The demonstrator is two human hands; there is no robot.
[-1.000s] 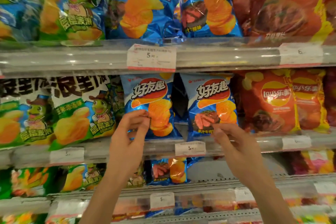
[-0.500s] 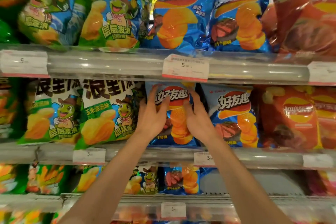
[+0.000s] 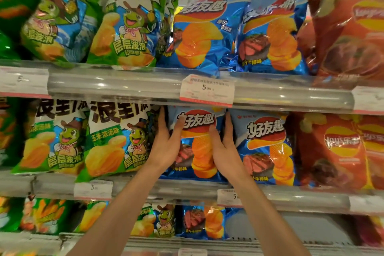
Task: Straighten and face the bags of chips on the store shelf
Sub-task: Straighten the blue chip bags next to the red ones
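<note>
Blue steak-flavour chip bag stands at the middle shelf's front edge, clasped between the left hand and right hand, thumbs on its face. Squaring is underway; next probably calls for aligning it with its blue neighbour.

Left hand, right hand grip blue chip bag sides, middle shelf.

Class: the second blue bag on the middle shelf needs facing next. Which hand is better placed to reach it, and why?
Right. The right hand already lies along the held blue bag's edge, against the neighbouring blue bag. The left hand sits by the green bags.
</note>
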